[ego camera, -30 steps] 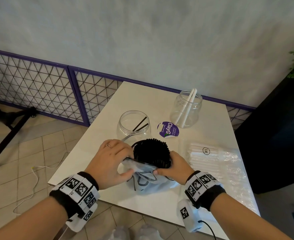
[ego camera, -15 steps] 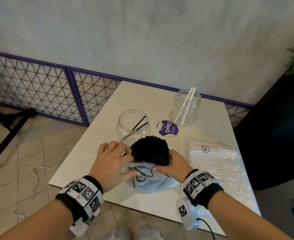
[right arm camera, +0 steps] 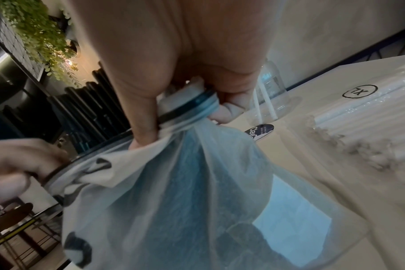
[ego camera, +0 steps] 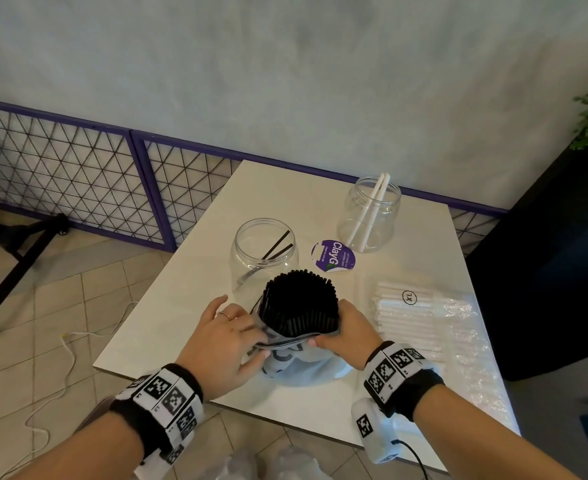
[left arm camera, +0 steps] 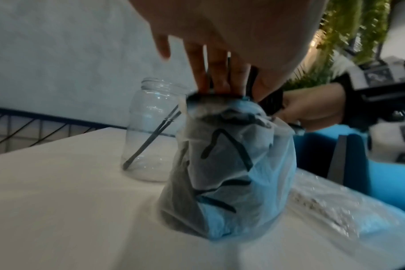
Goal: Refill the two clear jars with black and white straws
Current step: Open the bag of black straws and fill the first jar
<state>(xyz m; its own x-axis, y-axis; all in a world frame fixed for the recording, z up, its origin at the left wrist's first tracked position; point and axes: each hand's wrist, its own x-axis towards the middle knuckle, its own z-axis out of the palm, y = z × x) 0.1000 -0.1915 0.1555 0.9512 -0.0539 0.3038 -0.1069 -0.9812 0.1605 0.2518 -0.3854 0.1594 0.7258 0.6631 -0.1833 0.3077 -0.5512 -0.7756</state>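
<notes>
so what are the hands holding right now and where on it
Both hands hold the plastic bag of black straws by its opened rim: left hand on the left side, right hand on the right.

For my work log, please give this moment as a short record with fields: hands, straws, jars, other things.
left hand: grips the bag's rim
right hand: pinches the rim on the other side
bag: plastic, pushed down around the bundle, standing on the table
black straws: upright bundle, top half bare
near jar: two black straws inside
far jar: two white straws inside
white straw pack: lying flat, unopened as far as visible
purple lid: between the jars
</notes>
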